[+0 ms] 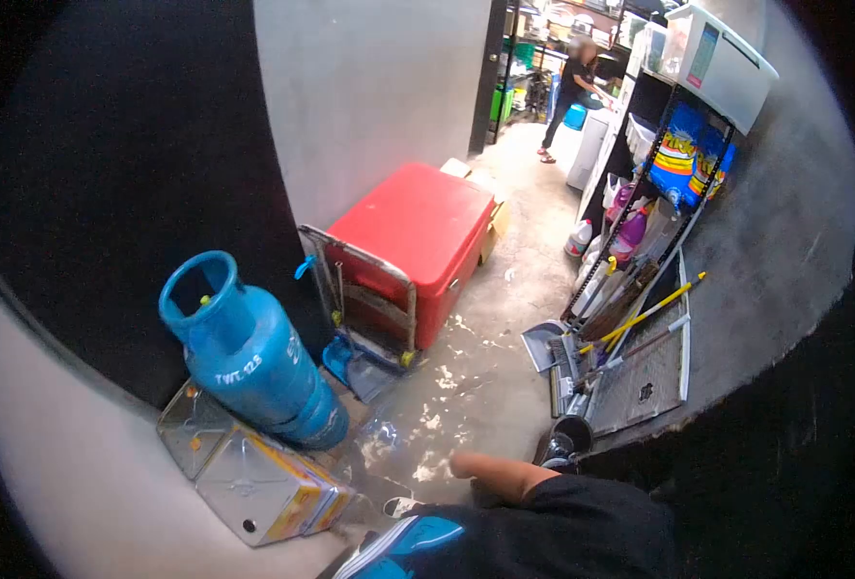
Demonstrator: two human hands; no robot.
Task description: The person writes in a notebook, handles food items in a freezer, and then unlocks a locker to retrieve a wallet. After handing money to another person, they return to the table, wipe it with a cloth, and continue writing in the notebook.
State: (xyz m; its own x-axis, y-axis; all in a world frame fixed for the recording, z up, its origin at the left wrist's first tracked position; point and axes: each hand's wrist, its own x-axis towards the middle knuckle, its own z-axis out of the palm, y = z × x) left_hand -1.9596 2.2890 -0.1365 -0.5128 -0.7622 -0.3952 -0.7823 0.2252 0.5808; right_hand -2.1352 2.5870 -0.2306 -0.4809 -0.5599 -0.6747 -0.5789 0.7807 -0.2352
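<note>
My right hand (463, 466) shows low in the middle of the head view, at the end of a bare forearm below a black sleeve. Its fingers are not visible, and I cannot tell whether it holds anything. Beneath it lies the wet, pale-patched concrete floor (447, 400). A black bucket (570, 436) stands to its right, and a shoe (401, 506) shows to its lower left. My left hand is out of view.
At left, a blue gas cylinder (268, 357) stands beside metal tins (263, 487). A hand trolley (410, 309) leans by a red cooler box (413, 222). Brooms (562, 362), a dustpan (543, 344) and shelving (673, 150) line the right wall. Another person (572, 92) stands far back.
</note>
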